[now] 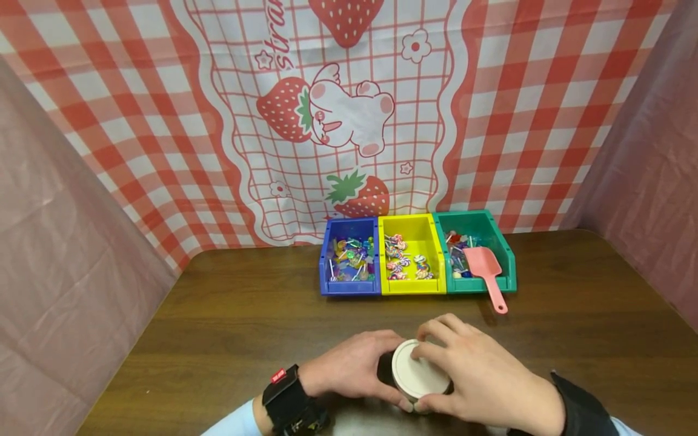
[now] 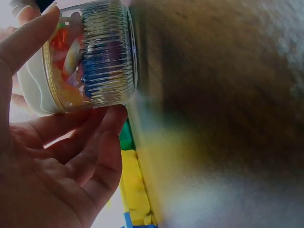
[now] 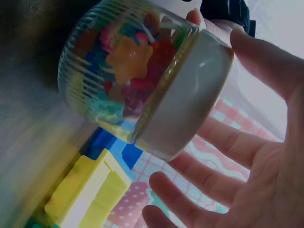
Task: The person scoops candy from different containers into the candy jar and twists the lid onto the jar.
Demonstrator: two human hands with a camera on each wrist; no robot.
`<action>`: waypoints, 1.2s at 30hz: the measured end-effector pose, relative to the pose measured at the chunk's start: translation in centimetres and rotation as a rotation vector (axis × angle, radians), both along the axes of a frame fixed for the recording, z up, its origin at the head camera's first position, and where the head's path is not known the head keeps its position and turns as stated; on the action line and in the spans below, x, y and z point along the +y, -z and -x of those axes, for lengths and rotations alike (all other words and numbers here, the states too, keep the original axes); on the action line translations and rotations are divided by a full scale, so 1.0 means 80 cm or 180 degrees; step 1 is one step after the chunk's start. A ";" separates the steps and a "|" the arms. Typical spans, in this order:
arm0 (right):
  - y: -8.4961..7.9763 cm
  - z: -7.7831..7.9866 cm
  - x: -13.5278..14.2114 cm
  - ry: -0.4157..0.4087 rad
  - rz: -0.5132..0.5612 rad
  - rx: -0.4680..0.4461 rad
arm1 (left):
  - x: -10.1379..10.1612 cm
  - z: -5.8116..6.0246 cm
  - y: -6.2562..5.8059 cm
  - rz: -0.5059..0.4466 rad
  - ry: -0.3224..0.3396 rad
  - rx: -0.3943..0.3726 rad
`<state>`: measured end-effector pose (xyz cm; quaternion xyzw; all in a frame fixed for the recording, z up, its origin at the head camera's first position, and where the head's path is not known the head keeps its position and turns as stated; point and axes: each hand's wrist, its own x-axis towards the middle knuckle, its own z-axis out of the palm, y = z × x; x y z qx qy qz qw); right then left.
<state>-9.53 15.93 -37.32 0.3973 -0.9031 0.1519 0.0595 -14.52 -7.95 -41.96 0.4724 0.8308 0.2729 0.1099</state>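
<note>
A ribbed clear glass jar [image 2: 107,54] with a cream lid [image 1: 417,372] stands on the table near the front edge. Through the glass show colourful small pieces, among them an orange star [image 3: 130,59]. My left hand [image 1: 357,366] grips the jar from the left, its thumb at the front and fingers behind. From the right, my right hand [image 1: 480,372] holds the lid, with the thumb at its near edge and the index finger bent over its top. In the right wrist view the lid sits on the jar's mouth, and the other fingers spread beyond its far edge.
Behind the jar stand three joined bins: blue [image 1: 351,289], yellow [image 1: 414,287] and green [image 1: 508,266], each holding small candy-like pieces. A pink scoop [image 1: 485,263] leans over the green bin's front, handle toward me. A red-checked strawberry cloth [image 1: 518,121] hangs behind the wooden table [image 1: 234,321].
</note>
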 end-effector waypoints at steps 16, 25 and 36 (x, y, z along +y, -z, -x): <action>0.002 0.028 0.031 -0.1488 0.0318 -0.0736 | 0.001 -0.002 0.000 0.0046 -0.0008 0.0052; 0.005 0.023 0.023 -0.1291 0.0355 -0.0560 | 0.000 -0.001 0.000 0.0032 -0.0023 -0.0004; 0.009 -0.002 -0.001 -0.0331 0.0218 -0.0088 | 0.002 -0.002 0.000 0.0004 0.0001 0.0019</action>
